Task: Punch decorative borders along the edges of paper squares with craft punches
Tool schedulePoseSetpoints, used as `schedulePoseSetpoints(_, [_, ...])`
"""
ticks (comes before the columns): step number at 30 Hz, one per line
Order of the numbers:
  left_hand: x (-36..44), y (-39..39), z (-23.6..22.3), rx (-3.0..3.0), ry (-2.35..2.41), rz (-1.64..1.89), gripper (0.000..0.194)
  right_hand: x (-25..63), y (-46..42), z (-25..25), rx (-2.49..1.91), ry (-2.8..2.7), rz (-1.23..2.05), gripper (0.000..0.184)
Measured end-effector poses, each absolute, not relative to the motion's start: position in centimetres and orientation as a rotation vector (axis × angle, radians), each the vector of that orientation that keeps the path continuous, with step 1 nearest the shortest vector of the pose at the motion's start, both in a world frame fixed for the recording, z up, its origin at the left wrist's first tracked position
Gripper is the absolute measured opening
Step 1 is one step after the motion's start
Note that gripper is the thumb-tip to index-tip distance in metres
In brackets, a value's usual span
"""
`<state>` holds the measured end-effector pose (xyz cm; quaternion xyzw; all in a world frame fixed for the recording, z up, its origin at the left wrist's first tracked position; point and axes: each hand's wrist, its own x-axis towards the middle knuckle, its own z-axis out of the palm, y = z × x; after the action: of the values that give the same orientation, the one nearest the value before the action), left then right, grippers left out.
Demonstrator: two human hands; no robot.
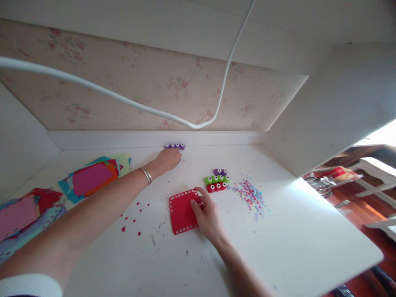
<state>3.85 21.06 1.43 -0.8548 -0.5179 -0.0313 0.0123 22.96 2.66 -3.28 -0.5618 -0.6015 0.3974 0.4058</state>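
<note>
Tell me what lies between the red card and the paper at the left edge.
In the head view, scattered red bits and the left forearm come between the red card and that paper.

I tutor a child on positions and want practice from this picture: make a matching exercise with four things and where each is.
Things
1. Right hand
2. Left hand
3. Bracelet
4. Confetti heap

Places
A. Around the left wrist
B. To the right of the green punches
C. By the far row of purple punches
D. At the red card

Pairs: 1-D, 2-C, 3-A, 4-B
</note>
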Motion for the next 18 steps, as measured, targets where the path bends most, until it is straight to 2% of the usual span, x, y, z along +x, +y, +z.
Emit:
schedulePoseSetpoints(2, [3.7, 19.2, 1.7, -2.69, -1.638, -0.091, 0.027, 23.0, 2.8, -3.5, -1.38, -1.452, 1.049, 0.043])
schedulePoseSetpoints(6, [2.5, 14.8, 1.8, -2.743, -1.693, -0.105, 0.023, 23.2, 3.2, -4.0, -1.382, -1.456, 1.017, 0.024])
schedulePoseSetpoints(10, [0.3, 11.3, 1.3, -2.837, -1.706, -0.148, 0.018, 23.3, 3.2, -4.2, -1.408, -1.513, 0.959, 0.019])
schedulePoseSetpoints(12, [-1.0, 9.9, 1.0, -2.869, -1.718, -0.178, 0.013, 23.2, 3.2, -4.3, -1.385, -1.544, 0.961, 0.021])
schedulePoseSetpoints(18, [-3.4, 4.9, 0.2, -2.811, -1.88, -0.43, 0.02, 22.8, 2.9, -4.0, -1.299, -1.464, 1.126, 0.027])
